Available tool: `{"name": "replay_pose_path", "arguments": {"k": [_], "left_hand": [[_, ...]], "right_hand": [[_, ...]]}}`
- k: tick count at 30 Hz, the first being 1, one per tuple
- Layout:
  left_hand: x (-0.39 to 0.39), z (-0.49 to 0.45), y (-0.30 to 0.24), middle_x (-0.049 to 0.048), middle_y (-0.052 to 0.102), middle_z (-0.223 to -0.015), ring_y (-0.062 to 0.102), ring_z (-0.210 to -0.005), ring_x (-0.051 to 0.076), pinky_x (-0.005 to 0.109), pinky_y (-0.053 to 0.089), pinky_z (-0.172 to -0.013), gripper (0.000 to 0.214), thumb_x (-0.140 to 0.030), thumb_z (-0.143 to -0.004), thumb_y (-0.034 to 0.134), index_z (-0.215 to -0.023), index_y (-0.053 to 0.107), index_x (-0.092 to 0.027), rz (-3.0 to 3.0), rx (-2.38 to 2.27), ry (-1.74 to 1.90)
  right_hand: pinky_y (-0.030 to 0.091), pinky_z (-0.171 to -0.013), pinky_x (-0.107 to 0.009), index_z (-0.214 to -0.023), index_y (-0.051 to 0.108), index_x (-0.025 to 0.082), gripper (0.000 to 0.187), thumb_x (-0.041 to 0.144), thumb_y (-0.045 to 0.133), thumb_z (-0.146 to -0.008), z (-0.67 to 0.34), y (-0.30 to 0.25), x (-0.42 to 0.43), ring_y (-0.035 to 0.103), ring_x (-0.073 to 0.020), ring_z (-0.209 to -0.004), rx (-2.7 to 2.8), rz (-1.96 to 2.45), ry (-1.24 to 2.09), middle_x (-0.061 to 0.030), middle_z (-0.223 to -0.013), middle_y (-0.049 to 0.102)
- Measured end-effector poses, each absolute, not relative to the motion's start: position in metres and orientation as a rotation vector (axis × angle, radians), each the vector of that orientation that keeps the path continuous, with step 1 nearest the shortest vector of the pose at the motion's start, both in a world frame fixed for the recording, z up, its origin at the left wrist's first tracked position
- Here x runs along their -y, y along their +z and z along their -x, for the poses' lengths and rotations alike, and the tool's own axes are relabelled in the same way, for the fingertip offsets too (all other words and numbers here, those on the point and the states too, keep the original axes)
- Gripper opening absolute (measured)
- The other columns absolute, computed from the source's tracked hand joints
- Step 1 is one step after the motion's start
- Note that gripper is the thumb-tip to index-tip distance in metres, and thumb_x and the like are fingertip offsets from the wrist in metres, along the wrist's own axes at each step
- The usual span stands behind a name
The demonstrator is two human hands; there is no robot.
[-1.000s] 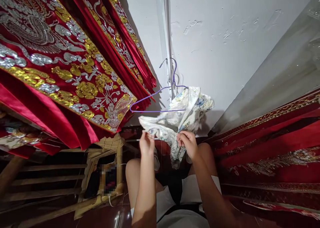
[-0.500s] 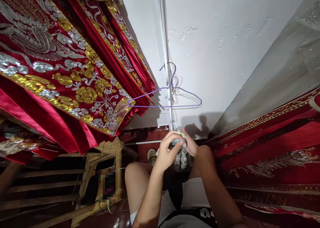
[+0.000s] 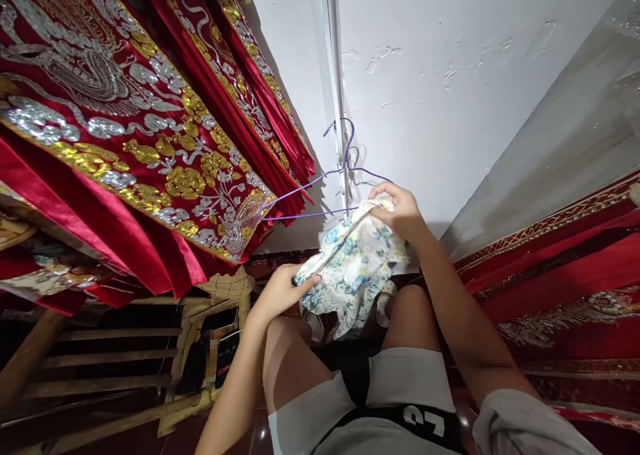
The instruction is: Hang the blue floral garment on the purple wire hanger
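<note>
A white cloth with a blue, green and yellow floral print (image 3: 355, 268) is stretched between my two hands above my knees; its exact kind does not show. My left hand (image 3: 285, 290) grips its lower left edge, thumb on top. At the upper right, my right hand (image 3: 400, 208) pinches the other end, fingers closed on the fabric. Just behind the cloth, a purple wire hanger (image 3: 300, 190) hangs at the wall, its lower right part covered by the cloth and my right hand.
Red drapes with gold and silver sequins (image 3: 190, 168) hang at the left. Below them stands a bamboo bench (image 3: 110, 362) with a phone (image 3: 229, 355) on it. Another red embroidered cloth (image 3: 575, 295) is at the right. A pale vertical rail (image 3: 333, 55) runs down the white wall.
The floral cloth, bunched between my hands before, is now spread open. My hands have moved apart, the right one up towards the hanger, the left one out to the left.
</note>
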State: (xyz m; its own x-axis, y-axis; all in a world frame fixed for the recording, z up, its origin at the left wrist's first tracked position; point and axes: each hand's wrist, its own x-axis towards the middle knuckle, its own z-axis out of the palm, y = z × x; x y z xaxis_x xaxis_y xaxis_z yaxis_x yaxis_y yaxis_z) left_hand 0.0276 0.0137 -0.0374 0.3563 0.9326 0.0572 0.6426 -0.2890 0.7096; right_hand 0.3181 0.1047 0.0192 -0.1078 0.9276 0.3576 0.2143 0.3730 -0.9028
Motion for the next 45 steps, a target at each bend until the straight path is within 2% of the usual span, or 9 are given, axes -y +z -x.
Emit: {"name": "replay_pose_path", "arguments": {"k": [5,9,12,18,24,30,33,37,45], "left_hand": [[-0.006,-0.005,-0.006,0.0004,0.055,-0.064,0.048,-0.064,0.016,0.026,0.037,-0.063,0.045,-0.049,-0.095,0.054,-0.065,0.061,-0.017,-2.157,-1.427,0.526],[-0.003,0.005,-0.011,0.0008,0.056,-0.055,0.046,-0.053,0.016,0.026,0.033,-0.055,0.042,-0.049,-0.09,0.059,-0.06,0.059,-0.02,-2.072,-1.484,0.347],[-0.008,0.013,-0.024,0.0042,0.061,-0.058,0.052,-0.053,0.019,0.028,0.038,-0.056,0.032,-0.044,-0.086,0.059,-0.062,0.061,-0.022,-2.028,-1.554,0.308],[-0.034,-0.003,-0.008,0.0119,0.069,-0.096,0.063,-0.093,0.027,0.038,0.048,-0.089,0.024,-0.036,-0.092,0.045,-0.079,0.06,-0.022,-2.301,-1.568,0.871],[-0.056,-0.016,0.01,0.0009,0.054,-0.068,0.049,-0.068,0.018,0.029,0.04,-0.069,0.026,-0.035,-0.093,0.05,-0.071,0.05,-0.021,-2.042,-1.875,1.227],[-0.063,-0.008,0.018,0.0043,0.066,-0.083,0.059,-0.077,0.02,0.03,0.046,-0.078,0.019,-0.035,-0.094,0.053,-0.084,0.059,-0.02,-2.226,-1.773,1.288],[-0.072,-0.008,0.028,0.0069,0.071,-0.099,0.067,-0.087,0.021,0.03,0.049,-0.082,0.025,-0.034,-0.094,0.053,-0.114,0.06,-0.02,-2.299,-1.642,1.202],[-0.084,-0.01,0.037,0.0112,0.072,-0.113,0.068,-0.103,0.025,0.037,0.051,-0.093,0.041,-0.028,-0.096,0.045,-0.135,0.056,-0.019,-2.46,-1.554,1.035],[-0.089,-0.008,0.036,0.0128,0.069,-0.111,0.066,-0.105,0.026,0.04,0.052,-0.097,0.031,-0.029,-0.1,0.041,-0.116,0.065,-0.016,-2.567,-1.444,0.941]], "right_hand": [[0.044,-0.106,-0.035,-0.105,0.072,0.02,0.029,0.032,0.062,-0.08,-0.291,-0.03,-0.142,0.062,-0.0233,-0.116,1.554,1.071,1.015,-0.0083,-0.118,0.073],[0.048,-0.076,-0.028,-0.09,0.069,0.02,0.02,0.033,0.056,-0.082,-0.291,-0.055,-0.133,0.06,-0.0177,-0.077,1.624,1.177,1.021,-0.0008,-0.081,0.07],[0.034,-0.056,-0.024,-0.079,0.063,0.022,0.015,0.029,0.051,-0.082,-0.308,-0.059,-0.114,0.043,-0.0136,-0.056,1.692,1.209,0.979,0.0055,-0.06,0.051],[0.021,-0.052,-0.029,-0.063,0.039,0.024,0.02,0.024,0.05,-0.079,-0.341,-0.04,-0.084,0.028,-0.013,-0.05,1.729,1.284,0.804,0.0057,-0.052,0.032],[0.027,-0.054,-0.029,-0.064,0.046,0.024,0.022,0.031,0.055,-0.083,-0.342,-0.027,-0.073,0.033,-0.0142,-0.052,1.721,1.359,0.772,0.0048,-0.05,0.038],[0.032,-0.054,-0.027,-0.084,0.069,0.021,0.02,0.04,0.065,-0.08,-0.333,-0.037,-0.067,0.039,-0.0136,-0.051,1.591,1.399,0.848,0.0045,-0.055,0.05],[0.027,-0.049,-0.027,-0.09,0.073,0.02,0.025,0.042,0.061,-0.084,-0.333,-0.035,-0.061,0.03,-0.0112,-0.046,1.681,1.349,0.925,0.0055,-0.053,0.047],[0.036,-0.052,-0.027,-0.109,0.076,0.022,0.03,0.033,0.059,-0.086,-0.343,-0.028,-0.051,0.043,-0.0126,-0.05,1.84,1.22,0.883,0.0007,-0.069,0.066],[0.045,-0.056,-0.027,-0.161,0.03,0.014,0.098,0.029,0.071,-0.073,-0.368,-0.024,-0.048,0.052,-0.0158,-0.057,1.262,1.315,0.371,0.0053,-0.065,0.061]]}}
